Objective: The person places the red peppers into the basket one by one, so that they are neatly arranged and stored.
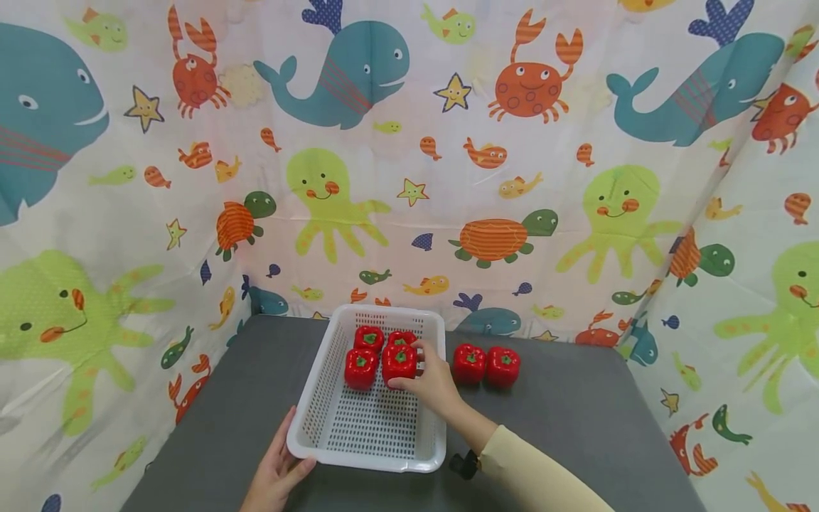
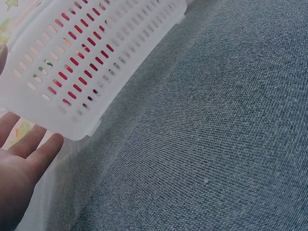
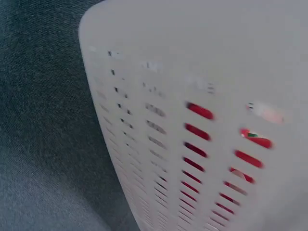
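Note:
In the head view my right hand reaches over the right rim of a white perforated plastic basket. Its thumb and fingers grip a shiny red bell pepper with a green stem, at the right of the group inside. Behind it another red pepper is partly covered. Two more peppers stand at the left, one in front and one behind. My left hand rests its straight fingers and thumb around the basket's front left corner. Red shows through the slots in both wrist views.
Two red bell peppers, one nearer the basket and one farther right, stand on the dark grey table. A curtain printed with sea animals encloses the table at the back and sides.

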Tool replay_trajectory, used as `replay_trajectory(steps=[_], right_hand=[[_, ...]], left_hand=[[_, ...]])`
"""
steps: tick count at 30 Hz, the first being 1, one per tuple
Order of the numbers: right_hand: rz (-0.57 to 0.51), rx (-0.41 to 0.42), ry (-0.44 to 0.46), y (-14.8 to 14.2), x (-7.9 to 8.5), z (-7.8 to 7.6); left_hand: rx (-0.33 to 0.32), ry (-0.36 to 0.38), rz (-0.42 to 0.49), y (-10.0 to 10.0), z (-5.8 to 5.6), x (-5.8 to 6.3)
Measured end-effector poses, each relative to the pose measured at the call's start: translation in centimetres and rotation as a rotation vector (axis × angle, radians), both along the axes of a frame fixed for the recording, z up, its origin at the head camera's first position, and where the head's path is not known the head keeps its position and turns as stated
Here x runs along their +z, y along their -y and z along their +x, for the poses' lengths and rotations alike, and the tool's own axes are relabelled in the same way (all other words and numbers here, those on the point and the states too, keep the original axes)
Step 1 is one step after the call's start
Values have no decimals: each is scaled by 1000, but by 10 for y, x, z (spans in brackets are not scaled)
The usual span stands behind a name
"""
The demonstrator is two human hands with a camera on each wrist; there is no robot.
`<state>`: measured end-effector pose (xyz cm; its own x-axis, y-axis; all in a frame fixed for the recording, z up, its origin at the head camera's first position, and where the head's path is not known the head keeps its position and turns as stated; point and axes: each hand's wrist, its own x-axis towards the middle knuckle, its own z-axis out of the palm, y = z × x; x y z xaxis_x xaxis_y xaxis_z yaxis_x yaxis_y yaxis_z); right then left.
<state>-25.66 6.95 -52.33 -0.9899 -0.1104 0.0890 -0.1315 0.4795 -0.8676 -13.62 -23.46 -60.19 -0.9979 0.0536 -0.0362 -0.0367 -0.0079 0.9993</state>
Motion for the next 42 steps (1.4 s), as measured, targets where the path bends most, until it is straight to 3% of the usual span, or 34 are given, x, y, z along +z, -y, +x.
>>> replay_trajectory(steps=[7, 22, 33, 42], right_hand=[[41, -42, 16, 7, 0, 0], [98, -167, 87, 29, -6, -11], [124, -113, 63, 31, -16, -14], [129, -122, 107, 33, -22, -15]], left_hand=[[13, 31, -26, -1, 0, 1], [-9, -10, 16, -2, 1, 0], [-37, -79, 41, -2, 0, -2], [-30, -80, 45, -2, 1, -2]])
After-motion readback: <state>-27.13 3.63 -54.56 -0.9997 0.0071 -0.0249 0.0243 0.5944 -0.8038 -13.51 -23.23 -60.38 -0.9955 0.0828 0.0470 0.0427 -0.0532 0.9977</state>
